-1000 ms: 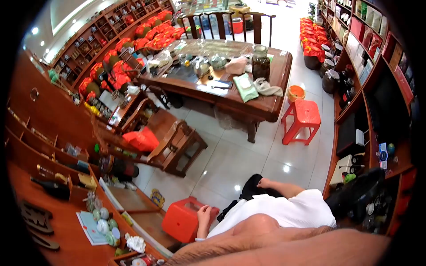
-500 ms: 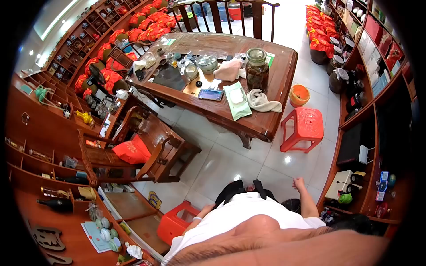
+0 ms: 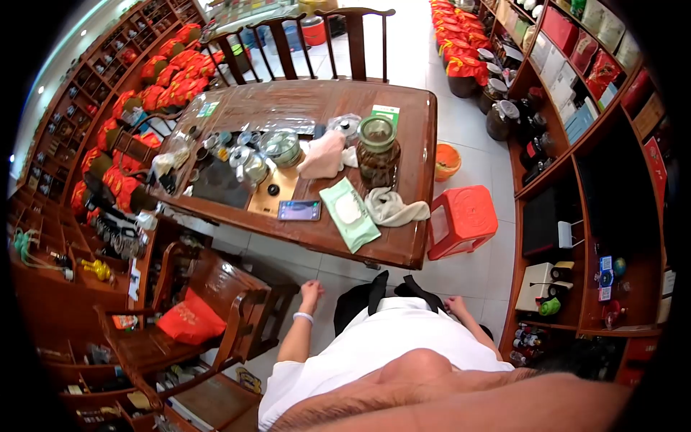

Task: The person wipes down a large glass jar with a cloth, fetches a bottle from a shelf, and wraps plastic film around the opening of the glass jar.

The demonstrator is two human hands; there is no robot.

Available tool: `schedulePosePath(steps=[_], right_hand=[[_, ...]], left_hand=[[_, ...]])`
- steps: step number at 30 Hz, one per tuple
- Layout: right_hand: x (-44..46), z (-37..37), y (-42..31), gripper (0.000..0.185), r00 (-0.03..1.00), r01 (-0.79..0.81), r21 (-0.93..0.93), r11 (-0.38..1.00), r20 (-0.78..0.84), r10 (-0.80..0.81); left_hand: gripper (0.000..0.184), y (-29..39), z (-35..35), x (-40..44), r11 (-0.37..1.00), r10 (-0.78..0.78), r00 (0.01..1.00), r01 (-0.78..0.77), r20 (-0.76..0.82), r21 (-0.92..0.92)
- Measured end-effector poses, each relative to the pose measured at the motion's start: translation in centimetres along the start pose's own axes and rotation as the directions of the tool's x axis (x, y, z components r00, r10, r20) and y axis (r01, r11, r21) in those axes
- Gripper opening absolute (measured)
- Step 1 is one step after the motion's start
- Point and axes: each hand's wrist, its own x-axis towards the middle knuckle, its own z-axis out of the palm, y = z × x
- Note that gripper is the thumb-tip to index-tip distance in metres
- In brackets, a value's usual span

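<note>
My left hand (image 3: pixel 311 295) hangs in the air beside the wooden armchair (image 3: pixel 241 288), a pale bracelet (image 3: pixel 303 316) round the wrist. Its fingers are loosely bent and hold nothing I can see. Close to my right hip is my right hand (image 3: pixel 455 305), above the tiled floor, its small-looking fingers relaxed and apparently bare. In front of me stands a dark wooden table (image 3: pixel 403 248). A green wipes packet (image 3: pixel 350 216), a phone (image 3: pixel 299 210), a white towel (image 3: pixel 396 209), a pink cloth (image 3: pixel 324 155) and a large glass jar (image 3: pixel 378 155) lie or stand on it, touched by neither hand.
A red plastic stool (image 3: pixel 464 219) and an orange bin (image 3: pixel 447 161) stand right of the table. Shelves (image 3: pixel 551 194) line the right side. A red cushion (image 3: pixel 191 317) rests on the armchair. Glass teapots (image 3: pixel 250 167) stand on the table, and chairs (image 3: pixel 353 47) beyond it.
I have moved closer to the table. My left hand has swung forward from beside a red stool, now out of view; my right hand has dropped back nearer my body.
</note>
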Motion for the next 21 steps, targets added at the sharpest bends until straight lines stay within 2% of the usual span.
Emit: schedulePosePath(steps=[2, 4, 5, 6, 9, 10, 12, 14, 16, 18, 20, 21], right_hand=[[1.6, -1.2, -2.9, 0.017, 0.997, 0.034, 0.239, 0.97, -0.07, -0.018], [2.9, -2.6, -6.2, 0.017, 0.995, 0.016, 0.34, 0.94, -0.094, 0.017], [3.6, -3.5, -8.2, 0.017, 0.993, 0.008, 0.421, 0.907, -0.111, 0.043], [4.7, -4.3, -10.1, 0.017, 0.992, 0.005, 0.436, 0.9, -0.116, 0.051], [8.9, -7.2, -17.0, 0.019, 0.971, 0.167, 0.131, 0.977, -0.196, -0.14], [10.6, -7.8, -20.0, 0.019, 0.956, 0.208, 0.056, 0.976, -0.221, -0.191], [15.2, -9.0, -25.7, 0.02, 0.918, 0.362, 0.028, 0.932, -0.185, -0.351], [24.0, -7.7, -28.6, 0.019, 0.793, 0.587, 0.036, 0.809, -0.224, -0.566], [25.7, -8.2, -36.9, 0.016, 0.817, 0.576, 0.12, 0.808, -0.087, -0.569], [32.2, -5.6, -39.8, 0.017, 0.691, 0.723, 0.06, 0.689, -0.055, -0.721], [31.8, -5.1, -45.4, 0.019, 0.617, 0.786, -0.056, 0.616, -0.001, -0.787], [32.3, -4.3, -47.0, 0.019, 0.619, 0.785, -0.039, 0.618, 0.031, -0.785]], left_hand=[[0.017, 5.4, 3.1, 1.1, 0.999, 0.017, 1.0, -0.017, -0.002, -0.037], [0.017, 9.4, 6.1, 2.6, 0.955, 0.263, 0.965, -0.26, 0.002, -0.145], [0.015, 11.1, 7.5, 2.8, 0.944, 0.29, 0.957, -0.282, 0.028, -0.17], [0.016, 12.8, 9.0, 2.5, 0.943, 0.299, 0.954, -0.289, 0.04, -0.164], [0.018, 14.6, 12.7, 2.6, 0.938, 0.346, 0.938, -0.346, 0.02, -0.001], [0.018, 14.1, 13.4, 2.9, 0.961, 0.275, 0.961, -0.273, 0.041, -0.043], [0.018, 14.2, 14.9, 2.0, 0.984, 0.176, 0.984, -0.176, -0.016, -0.034], [0.018, 13.2, 15.5, 0.8, 0.992, 0.112, 0.987, -0.119, -0.116, -0.052], [0.018, 12.8, 17.4, -0.3, 0.994, 0.045, 0.973, -0.067, -0.228, -0.086], [0.017, 12.4, 18.2, -2.7, 0.991, -0.072, 0.928, 0.025, -0.366, -0.13], [0.016, 11.7, 19.6, -4.7, 0.963, -0.204, 0.891, 0.109, -0.405, -0.245], [0.017, 11.2, 20.3, -5.3, 0.957, -0.245, 0.878, 0.15, -0.412, -0.249]])
